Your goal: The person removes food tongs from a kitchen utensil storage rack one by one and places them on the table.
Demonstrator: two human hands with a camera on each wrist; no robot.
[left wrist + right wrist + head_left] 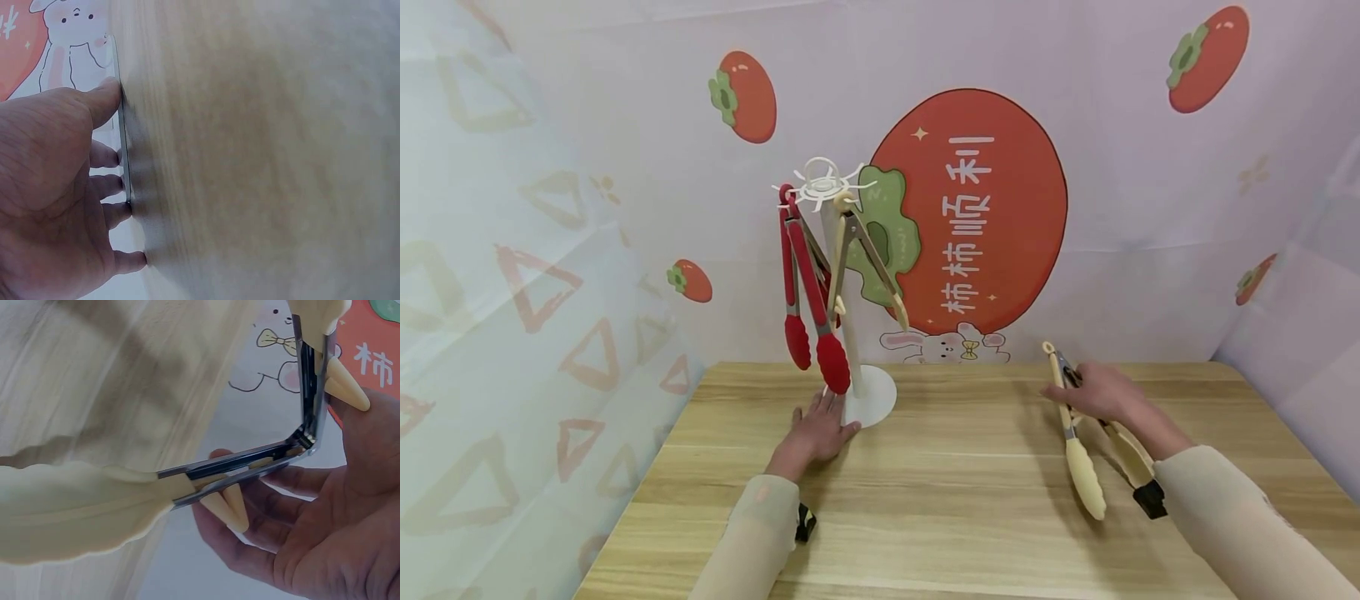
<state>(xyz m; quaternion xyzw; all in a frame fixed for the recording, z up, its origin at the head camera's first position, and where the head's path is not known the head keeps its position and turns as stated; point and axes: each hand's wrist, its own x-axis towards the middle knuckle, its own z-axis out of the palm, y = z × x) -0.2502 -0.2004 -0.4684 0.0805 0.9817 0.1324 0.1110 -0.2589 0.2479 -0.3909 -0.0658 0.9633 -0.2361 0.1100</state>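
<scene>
My right hand [1097, 392] grips a pair of cream-tipped tongs [1084, 479] with metal arms, raised over the right side of the table. Their arms are spread, and in the right wrist view the fingers lie around the tongs [81, 515] near the hinge. On the left, my left hand [820, 429] rests with extended fingers against the round white base [880, 400] of a utensil stand. The left wrist view has thumb and fingertips at the base's thin edge [123, 137]. From the stand's hook ring [823, 187] hang red tongs [808, 275] and another cream pair [874, 260].
The wooden table [955, 492] ends at a printed backdrop [1120, 300] with persimmon drawings. A light curtain-like side wall [512, 350] stands on the left. The hanging red tongs reach down close above my left fingers.
</scene>
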